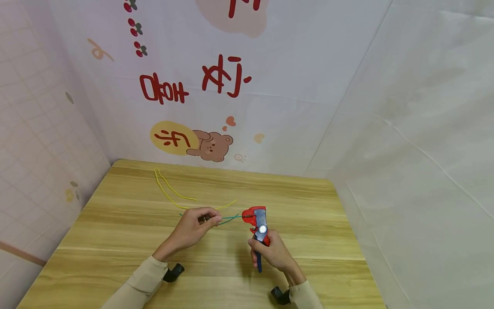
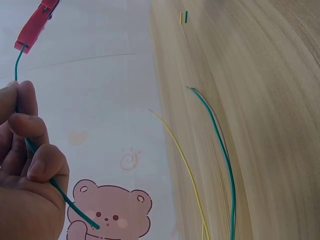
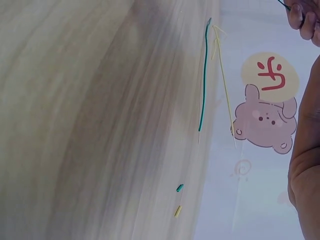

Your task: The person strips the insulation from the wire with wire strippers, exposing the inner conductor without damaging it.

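My left hand (image 1: 194, 227) pinches a green wire (image 2: 75, 207) between thumb and fingertips, with one end trailing back past the palm. The other end of this wire runs into the red head of a wire stripper (image 1: 261, 221). My right hand (image 1: 275, 253) grips the stripper's blue handles, holding the tool upright over the table. In the left wrist view, the red stripper nose (image 2: 26, 41) sits around the wire tip, which is hidden inside. A second green wire (image 2: 227, 157) lies on the table, its thin end bare.
A yellow wire (image 1: 166, 194), bent back on itself, lies behind the left hand. A short green scrap (image 3: 180, 188) and a yellow scrap (image 3: 178, 211) lie on the wooden table (image 1: 216, 283). Printed cloth walls (image 1: 293, 120) stand along the back and sides.
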### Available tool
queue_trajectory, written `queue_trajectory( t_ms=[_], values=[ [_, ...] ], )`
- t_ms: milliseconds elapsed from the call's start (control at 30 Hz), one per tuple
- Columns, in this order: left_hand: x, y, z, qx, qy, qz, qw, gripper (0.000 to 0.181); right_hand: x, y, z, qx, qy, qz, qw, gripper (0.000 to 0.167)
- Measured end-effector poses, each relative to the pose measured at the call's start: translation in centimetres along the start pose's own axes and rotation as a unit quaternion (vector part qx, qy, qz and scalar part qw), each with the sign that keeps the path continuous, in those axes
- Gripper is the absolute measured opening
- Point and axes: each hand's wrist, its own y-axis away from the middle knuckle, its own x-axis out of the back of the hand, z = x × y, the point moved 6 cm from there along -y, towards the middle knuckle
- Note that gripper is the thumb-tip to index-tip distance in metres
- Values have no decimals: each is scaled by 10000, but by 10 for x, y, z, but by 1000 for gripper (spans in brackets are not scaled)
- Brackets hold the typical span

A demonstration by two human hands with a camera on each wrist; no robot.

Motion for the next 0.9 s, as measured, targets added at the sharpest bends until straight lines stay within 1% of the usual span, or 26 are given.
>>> queue_trajectory(
  t_ms=[100, 333, 433, 600, 900],
  values=[
    [0, 0, 1, 24, -30, 13, 10000, 7, 0, 0, 1, -81, 61, 70, 9999, 32],
    [-2, -1, 2, -71, -129, 58, 9999, 8, 0, 0, 2, -21, 101, 168, 9998, 33],
    [-2, -1, 2, -125, -160, 105, 9997, 7, 0, 0, 4, -117, 85, 264, 9995, 35],
    [-3, -2, 4, -150, -283, 171, 9993, 7, 0, 0, 9, -289, 124, 434, 9986, 34],
    [-4, -2, 6, -192, -534, 334, 9978, 7, 1, 0, 15, -434, 89, 605, 9972, 35]
  ],
)
